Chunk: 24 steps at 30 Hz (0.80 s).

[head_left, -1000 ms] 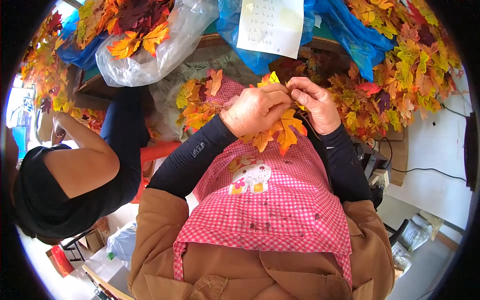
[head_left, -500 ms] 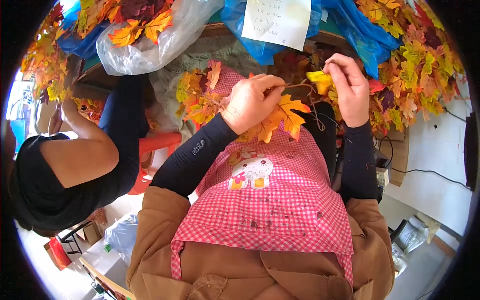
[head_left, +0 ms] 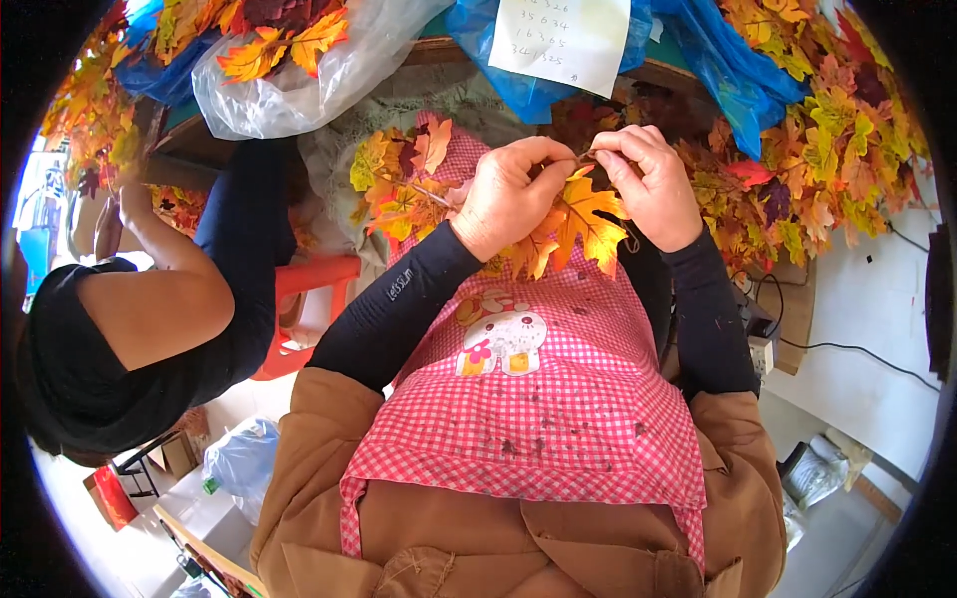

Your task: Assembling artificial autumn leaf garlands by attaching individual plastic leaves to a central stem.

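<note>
Over my lap, my left hand [head_left: 510, 196] is closed around the brown stem of an artificial autumn-leaf garland [head_left: 394, 199], whose orange, yellow and dark red leaves spread out on both sides of it. Close beside it, my right hand [head_left: 653, 189] pinches the thin stem between thumb and forefinger. The fingertips of both hands nearly meet there. An orange-yellow leaf [head_left: 590, 221] hangs just below them. Whether the small yellow leaf is still in my right fingers is hidden.
A table edge with blue plastic bags [head_left: 743, 75], a clear bag [head_left: 289, 90] and a handwritten paper [head_left: 558, 45] lies ahead. Leaf garlands [head_left: 837, 149] heap at the right. A co-worker [head_left: 150, 329] sits at the left by a red stool [head_left: 314, 289]. A black cable [head_left: 857, 344] runs at the right.
My right hand has moved left and slightly down to meet my left hand at the stem. The yellow leaf by it has gone from sight. My left hand has barely shifted.
</note>
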Each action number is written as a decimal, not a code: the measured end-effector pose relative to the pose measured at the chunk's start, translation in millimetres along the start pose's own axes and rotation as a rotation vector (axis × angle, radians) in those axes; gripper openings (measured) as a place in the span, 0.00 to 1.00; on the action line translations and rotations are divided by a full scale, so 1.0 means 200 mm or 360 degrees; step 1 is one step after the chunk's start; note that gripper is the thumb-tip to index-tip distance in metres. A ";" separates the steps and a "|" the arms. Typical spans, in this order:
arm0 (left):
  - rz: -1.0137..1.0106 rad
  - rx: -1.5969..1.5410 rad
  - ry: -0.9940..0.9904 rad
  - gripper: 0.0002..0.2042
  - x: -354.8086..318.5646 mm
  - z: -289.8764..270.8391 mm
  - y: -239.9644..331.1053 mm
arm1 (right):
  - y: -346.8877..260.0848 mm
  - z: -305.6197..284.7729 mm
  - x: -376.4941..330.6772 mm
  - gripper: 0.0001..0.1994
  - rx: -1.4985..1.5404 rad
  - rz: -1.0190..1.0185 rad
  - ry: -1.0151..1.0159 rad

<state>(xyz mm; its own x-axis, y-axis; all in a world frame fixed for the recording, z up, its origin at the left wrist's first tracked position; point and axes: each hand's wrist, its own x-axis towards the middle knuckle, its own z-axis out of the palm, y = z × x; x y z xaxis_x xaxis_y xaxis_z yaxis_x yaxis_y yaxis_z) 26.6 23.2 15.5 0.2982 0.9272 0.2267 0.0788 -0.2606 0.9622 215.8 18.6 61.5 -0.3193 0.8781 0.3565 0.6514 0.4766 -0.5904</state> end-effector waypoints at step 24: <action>0.0048 0.0333 0.0055 0.05 -0.02 0.01 0.03 | -0.05 0.10 -0.03 0.08 -0.0639 -0.0340 0.0066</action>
<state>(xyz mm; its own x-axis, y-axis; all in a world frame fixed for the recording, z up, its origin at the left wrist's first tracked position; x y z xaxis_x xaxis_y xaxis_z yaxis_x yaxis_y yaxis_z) 27.2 18.5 20.3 0.2707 0.9259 0.2636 0.2673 -0.3354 0.9034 197.4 9.7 51.8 -0.4529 0.7554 0.4735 0.7917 0.5850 -0.1762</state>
